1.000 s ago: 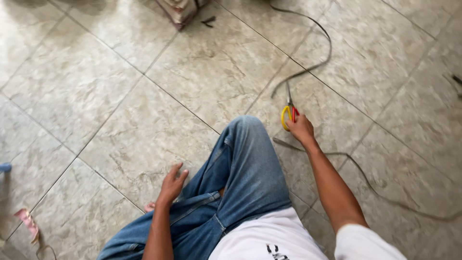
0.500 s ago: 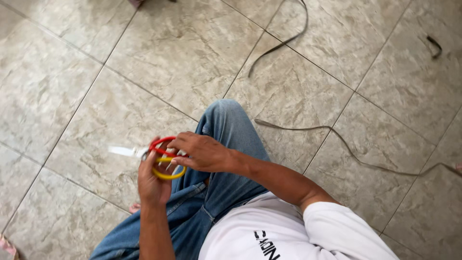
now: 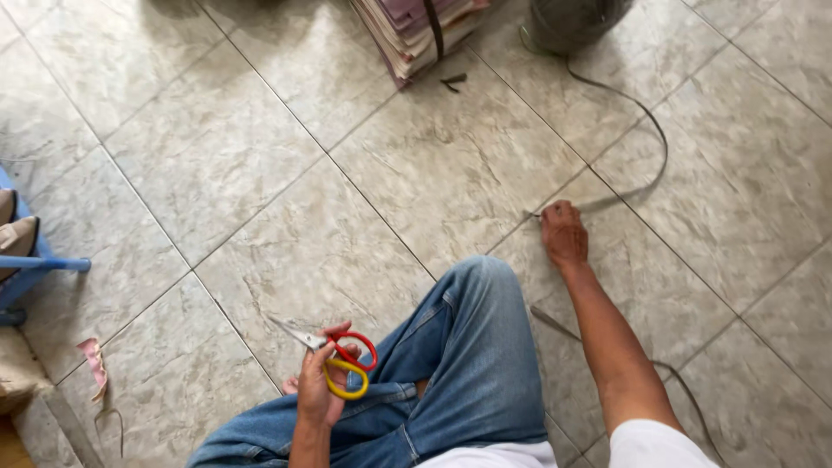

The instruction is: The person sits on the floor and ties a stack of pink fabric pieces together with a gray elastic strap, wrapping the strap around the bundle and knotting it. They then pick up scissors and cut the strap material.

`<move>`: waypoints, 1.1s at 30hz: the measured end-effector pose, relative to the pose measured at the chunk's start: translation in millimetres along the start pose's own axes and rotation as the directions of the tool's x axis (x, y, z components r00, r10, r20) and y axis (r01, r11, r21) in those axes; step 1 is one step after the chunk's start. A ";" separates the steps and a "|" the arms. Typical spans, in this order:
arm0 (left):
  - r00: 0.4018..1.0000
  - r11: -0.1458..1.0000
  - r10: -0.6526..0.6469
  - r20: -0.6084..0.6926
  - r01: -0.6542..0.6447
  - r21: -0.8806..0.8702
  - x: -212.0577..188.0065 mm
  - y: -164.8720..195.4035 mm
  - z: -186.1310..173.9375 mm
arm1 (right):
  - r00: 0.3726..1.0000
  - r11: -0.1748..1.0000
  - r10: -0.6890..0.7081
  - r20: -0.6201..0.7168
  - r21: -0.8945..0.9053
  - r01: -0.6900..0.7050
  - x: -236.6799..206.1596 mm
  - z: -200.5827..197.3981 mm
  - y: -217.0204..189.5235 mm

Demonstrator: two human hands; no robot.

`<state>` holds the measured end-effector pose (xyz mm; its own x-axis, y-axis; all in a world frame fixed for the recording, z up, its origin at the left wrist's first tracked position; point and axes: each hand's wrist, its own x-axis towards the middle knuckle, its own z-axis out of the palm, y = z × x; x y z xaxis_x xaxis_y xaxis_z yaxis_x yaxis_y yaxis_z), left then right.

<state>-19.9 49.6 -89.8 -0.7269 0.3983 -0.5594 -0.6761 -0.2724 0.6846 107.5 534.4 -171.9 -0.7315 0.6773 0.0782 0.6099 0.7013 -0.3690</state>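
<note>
I sit on a tiled floor with my bent knee in blue jeans in front of me. My left hand holds a pair of scissors with one red and one yellow handle loop; the blades point left and up, over the floor. My right hand reaches out past the knee and rests on the floor, fingers on the end of a dark flat strap. The strap curves away to a dark roll at the top edge.
A stack of flat brownish sheets stands at the top centre. A blue frame with cushions is at the left edge. A pink scrap lies at lower left. Another strap piece runs under my right forearm.
My right hand has let go of the scissors and moved out to the strap end on the floor. The scissors stay in my left hand. The view has tilted up.
</note>
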 end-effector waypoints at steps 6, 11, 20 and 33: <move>1.000 0.998 -0.015 0.021 0.016 -0.060 10.8 0.5 20.3 | 0.993 0.824 -0.034 -0.110 0.559 0.090 -3.8 -1.8 -102.8; 0.978 0.988 -0.154 0.142 0.151 0.030 5.6 20.2 76.7 | 0.901 0.409 -0.420 -0.113 0.862 0.298 -90.4 -60.0 -237.8; 0.966 0.993 -0.076 0.245 0.051 0.106 -21.4 52.7 91.0 | 0.732 0.339 -0.672 -0.115 0.831 0.442 -161.4 -127.8 -292.9; 0.957 0.859 0.095 0.275 -0.218 0.463 -84.5 100.2 41.1 | 0.837 0.678 -0.535 -0.111 0.535 0.505 -162.4 -120.4 -290.1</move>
<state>-21.3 24.6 45.3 -0.7263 0.5963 -0.3419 -0.3668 0.0843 0.9265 86.1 247.7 33.9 -0.9051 0.2163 0.3661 -0.1186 0.6984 -0.7058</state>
